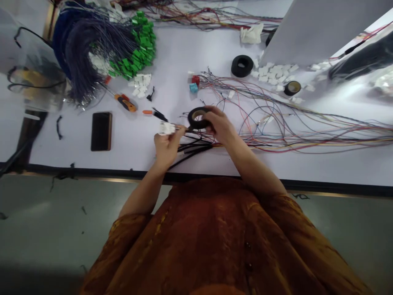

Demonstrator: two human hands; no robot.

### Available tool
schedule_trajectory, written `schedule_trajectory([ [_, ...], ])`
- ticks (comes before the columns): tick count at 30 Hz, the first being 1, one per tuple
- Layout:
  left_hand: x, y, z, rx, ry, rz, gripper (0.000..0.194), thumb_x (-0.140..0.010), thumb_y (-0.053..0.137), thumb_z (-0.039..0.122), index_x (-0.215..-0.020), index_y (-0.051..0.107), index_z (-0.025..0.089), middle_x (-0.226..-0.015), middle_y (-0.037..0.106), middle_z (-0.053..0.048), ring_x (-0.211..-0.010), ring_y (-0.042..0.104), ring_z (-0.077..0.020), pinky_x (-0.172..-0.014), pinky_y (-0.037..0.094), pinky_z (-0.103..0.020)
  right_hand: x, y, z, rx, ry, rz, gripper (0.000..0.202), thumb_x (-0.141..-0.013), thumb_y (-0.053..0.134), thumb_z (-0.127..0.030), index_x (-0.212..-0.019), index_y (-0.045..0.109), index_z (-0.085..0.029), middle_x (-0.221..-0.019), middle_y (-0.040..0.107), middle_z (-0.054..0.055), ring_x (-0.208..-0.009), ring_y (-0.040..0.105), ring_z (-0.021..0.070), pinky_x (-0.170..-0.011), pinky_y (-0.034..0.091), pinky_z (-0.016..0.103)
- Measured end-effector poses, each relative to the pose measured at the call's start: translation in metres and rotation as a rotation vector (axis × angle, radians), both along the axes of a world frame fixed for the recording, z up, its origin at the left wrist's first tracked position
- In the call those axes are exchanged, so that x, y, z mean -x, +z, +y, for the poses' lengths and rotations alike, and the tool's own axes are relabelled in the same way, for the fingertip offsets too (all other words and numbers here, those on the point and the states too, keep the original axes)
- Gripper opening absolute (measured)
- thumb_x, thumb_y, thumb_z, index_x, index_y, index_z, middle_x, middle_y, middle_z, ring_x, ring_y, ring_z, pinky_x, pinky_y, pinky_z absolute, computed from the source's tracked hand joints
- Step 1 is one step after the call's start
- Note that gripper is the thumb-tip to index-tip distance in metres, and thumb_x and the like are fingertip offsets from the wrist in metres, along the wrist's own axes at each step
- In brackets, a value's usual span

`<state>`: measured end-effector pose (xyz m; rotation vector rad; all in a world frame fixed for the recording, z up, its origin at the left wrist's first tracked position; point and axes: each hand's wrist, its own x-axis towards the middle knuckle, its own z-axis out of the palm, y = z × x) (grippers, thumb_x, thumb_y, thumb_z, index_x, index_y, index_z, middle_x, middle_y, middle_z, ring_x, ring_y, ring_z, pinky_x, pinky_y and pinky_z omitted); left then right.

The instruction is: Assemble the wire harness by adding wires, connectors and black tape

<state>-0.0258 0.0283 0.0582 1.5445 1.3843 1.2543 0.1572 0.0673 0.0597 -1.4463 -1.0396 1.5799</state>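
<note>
My right hand grips a roll of black tape by its ring. From the roll a short stretch of tape reaches toward my left hand. The left fingers are closed on a wire bundle just behind a white connector, which sticks out past the thumb. Below both hands, black-sleeved cables lie on the table and run into loose coloured wires toward the right. Just beyond the hands are a red connector and a light blue connector.
On the left lie a phone, a screwdriver and a bundle of blue wires with green connectors. Farther right are another black tape roll, a smaller roll and scattered white connectors. The table's dark edge runs before me.
</note>
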Motion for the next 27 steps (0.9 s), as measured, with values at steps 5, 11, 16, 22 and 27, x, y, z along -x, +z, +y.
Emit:
schedule_trajectory([
  [5, -0.003, 0.001, 0.018, 0.164, 0.037, -0.040, 0.034, -0.090, 0.064, 0.049, -0.081, 0.071, 0.017, -0.060, 0.066, -0.001, -0.046, 0.058, -0.0102, -0.040, 0.041, -0.021, 0.004, -0.026, -0.076, -0.466, 0.096, -0.300, 0.060, -0.090, 0.053, -0.029, -0.148, 0.035, -0.026, -0.118, 0.061, 0.013, -0.084, 0.065, 0.0201, -0.070, 0.059, 0.035],
  [11, -0.014, 0.017, 0.015, 0.119, -0.071, -0.018, 0.040, -0.095, 0.055, 0.054, -0.084, 0.068, 0.018, -0.073, 0.069, -0.004, -0.062, 0.067, -0.0139, -0.062, 0.055, -0.025, 0.007, -0.022, -0.080, -0.572, 0.119, -0.293, 0.023, -0.095, 0.049, -0.030, -0.115, 0.059, -0.023, -0.112, 0.061, 0.011, -0.082, 0.063, 0.0162, -0.077, 0.057, 0.033],
  [16, -0.010, 0.015, -0.001, -0.026, -0.281, 0.320, 0.026, -0.090, 0.064, 0.045, -0.085, 0.067, 0.019, -0.087, 0.070, -0.008, -0.091, 0.068, -0.0210, -0.089, 0.053, -0.034, 0.001, -0.003, -0.014, -0.208, 0.035, -0.070, 0.035, -0.088, 0.063, -0.038, -0.115, 0.047, -0.023, -0.087, 0.059, -0.001, -0.053, 0.050, 0.0070, -0.047, 0.041, 0.020],
  [22, -0.004, -0.010, 0.010, 0.123, 0.000, -0.106, 0.036, -0.093, 0.056, 0.055, -0.089, 0.065, 0.021, -0.083, 0.069, -0.004, -0.075, 0.068, -0.0155, -0.077, 0.058, -0.031, -0.003, -0.016, -0.002, -0.037, -0.085, 0.021, 0.032, -0.093, 0.048, -0.032, -0.124, 0.043, -0.027, -0.085, 0.057, -0.004, -0.042, 0.040, 0.0039, -0.038, 0.029, 0.018],
  [27, -0.011, -0.024, 0.023, 0.251, -0.218, -0.165, 0.037, -0.079, 0.077, 0.050, -0.099, 0.069, 0.020, -0.095, 0.072, -0.006, -0.076, 0.068, -0.0136, -0.065, 0.056, -0.024, -0.018, -0.021, -0.027, -0.155, -0.102, -0.078, 0.043, -0.092, 0.053, -0.037, -0.131, 0.039, -0.028, -0.102, 0.060, 0.003, -0.054, 0.054, 0.0065, -0.043, 0.040, 0.018],
])
